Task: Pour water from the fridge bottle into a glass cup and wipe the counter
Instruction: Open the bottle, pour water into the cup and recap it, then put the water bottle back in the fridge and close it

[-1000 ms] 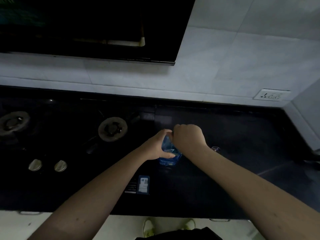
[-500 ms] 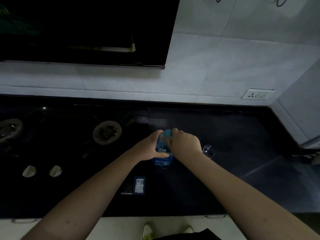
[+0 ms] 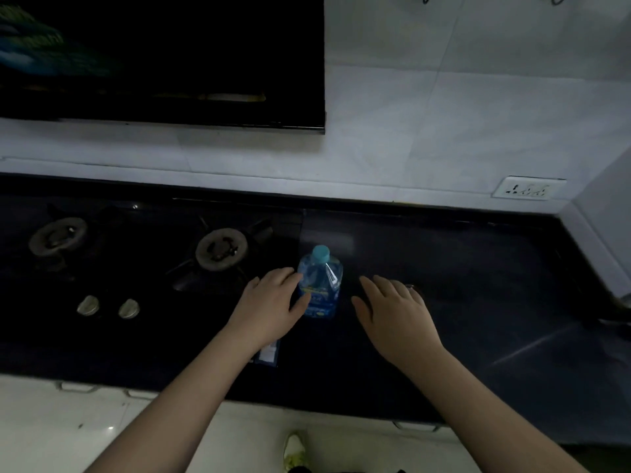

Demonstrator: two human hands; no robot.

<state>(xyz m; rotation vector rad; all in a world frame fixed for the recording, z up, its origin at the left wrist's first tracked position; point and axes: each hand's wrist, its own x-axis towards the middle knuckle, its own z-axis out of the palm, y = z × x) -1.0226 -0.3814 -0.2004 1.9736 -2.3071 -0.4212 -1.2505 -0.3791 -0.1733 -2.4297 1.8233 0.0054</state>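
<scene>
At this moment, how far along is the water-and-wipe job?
Early or midway; the dim view does not settle it. The bottle stands upright on the counter, cap on. The left hand lies open beside it and the right hand hovers open, hiding most of the glass. No cloth shows, so wiping looks left.

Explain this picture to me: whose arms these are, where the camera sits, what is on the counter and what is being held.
There is no machine here. A person wears a camera on the head, so the one view looks forward and down along their own bare arms. The left hand is open, its fingers at the side of a water bottle that stands upright with its blue cap on. The right hand is open too and holds nothing; it hides most of a glass, of which only a bit of rim shows. Both stand on a dark counter. To the left is a gas stove with a burner and knobs. A socket sits on the tiled wall.
</scene>
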